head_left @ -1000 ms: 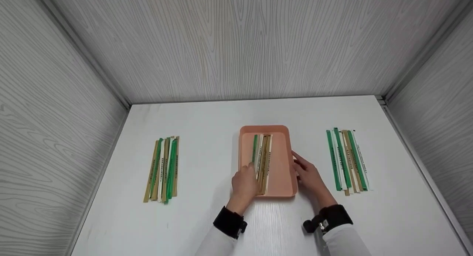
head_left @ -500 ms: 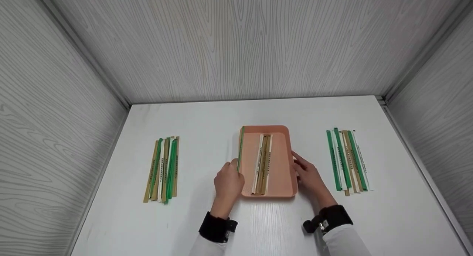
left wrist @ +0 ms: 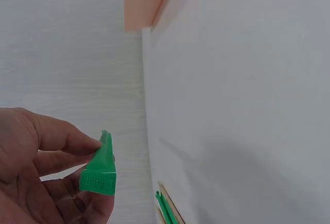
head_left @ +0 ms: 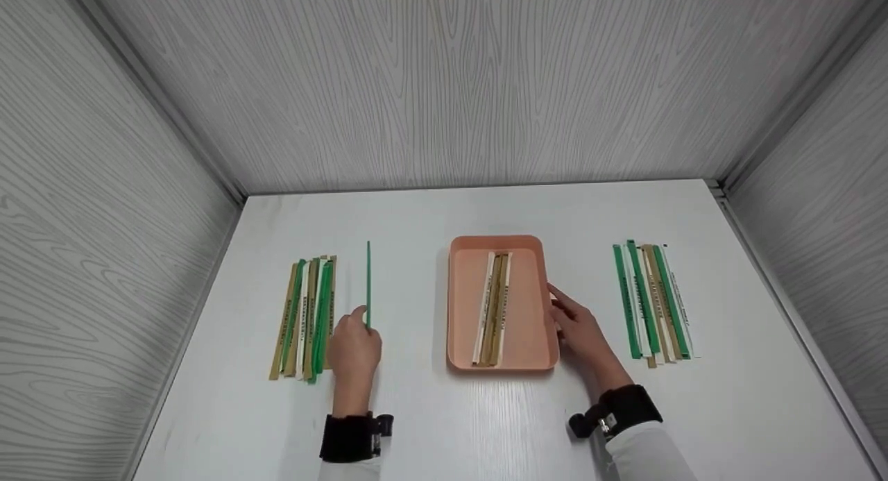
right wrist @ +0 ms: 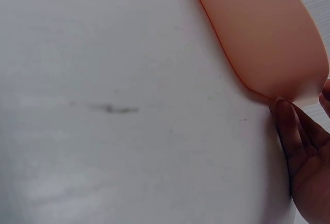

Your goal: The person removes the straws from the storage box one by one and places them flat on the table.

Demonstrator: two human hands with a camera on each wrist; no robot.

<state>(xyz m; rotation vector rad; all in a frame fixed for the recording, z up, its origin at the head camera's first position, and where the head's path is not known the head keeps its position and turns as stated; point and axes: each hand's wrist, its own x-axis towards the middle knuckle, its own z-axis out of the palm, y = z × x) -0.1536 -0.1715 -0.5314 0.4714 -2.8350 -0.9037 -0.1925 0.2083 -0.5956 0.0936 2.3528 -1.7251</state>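
Observation:
My left hand (head_left: 355,349) pinches a long, thin green wrapped straw (head_left: 369,283) between thumb and fingers. It holds the straw above the table, just right of the left bundle of wrapped straws (head_left: 305,321). In the left wrist view the straw's flat crimped end (left wrist: 99,182) faces the camera. A pink tray (head_left: 531,314) lies mid-table with several white and brown wrapped straws (head_left: 494,307) side by side in it. My right hand (head_left: 583,335) touches the tray's right wall from outside; in the right wrist view its fingertips (right wrist: 281,105) meet the tray's lower edge.
Another bundle of green, white and brown wrapped straws (head_left: 655,304) lies on the right of the white table (head_left: 409,217). Wood-grain panels (head_left: 444,85) enclose the table at the back and both sides.
My left hand has lifted the green wrapped straw out of the tray and carried it left, close to the left bundle. My right hand and the tray have stayed in place.

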